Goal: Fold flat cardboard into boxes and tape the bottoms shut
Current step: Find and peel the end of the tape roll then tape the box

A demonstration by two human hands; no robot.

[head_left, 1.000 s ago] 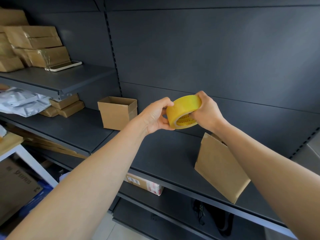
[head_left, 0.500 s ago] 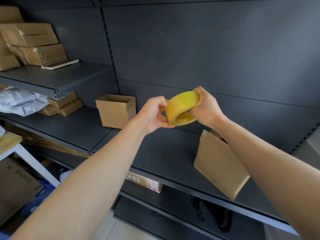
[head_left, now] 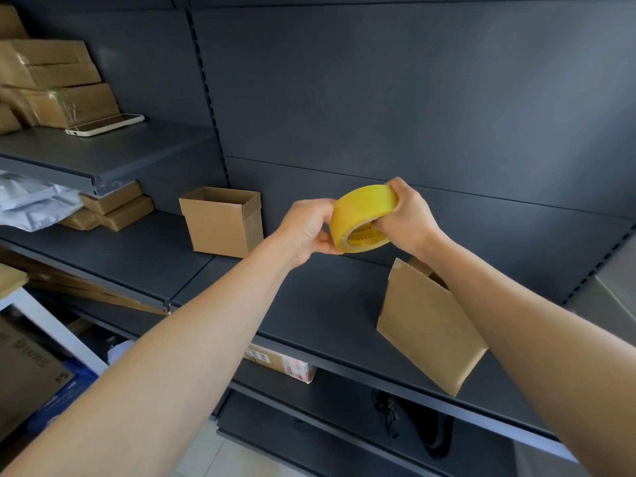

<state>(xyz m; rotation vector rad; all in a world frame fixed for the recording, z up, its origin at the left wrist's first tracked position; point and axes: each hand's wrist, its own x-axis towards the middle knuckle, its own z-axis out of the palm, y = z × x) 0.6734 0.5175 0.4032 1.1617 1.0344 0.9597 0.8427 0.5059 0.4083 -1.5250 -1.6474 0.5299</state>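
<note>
Yellow glossy tape roll (head_left: 362,215), ring-shaped, gripped by left hand (head_left: 307,228) and right hand (head_left: 407,216); core opening faces down-left toward camera.

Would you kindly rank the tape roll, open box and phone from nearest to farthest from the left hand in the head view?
1. Tape roll, in the left hand.
2. Open box, to its left.
3. Phone, upper shelf, far left.

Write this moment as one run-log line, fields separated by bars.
left hand: pinches tape roll edge | right hand: grips tape roll | cardboard box: on shelf, behind right forearm
</note>
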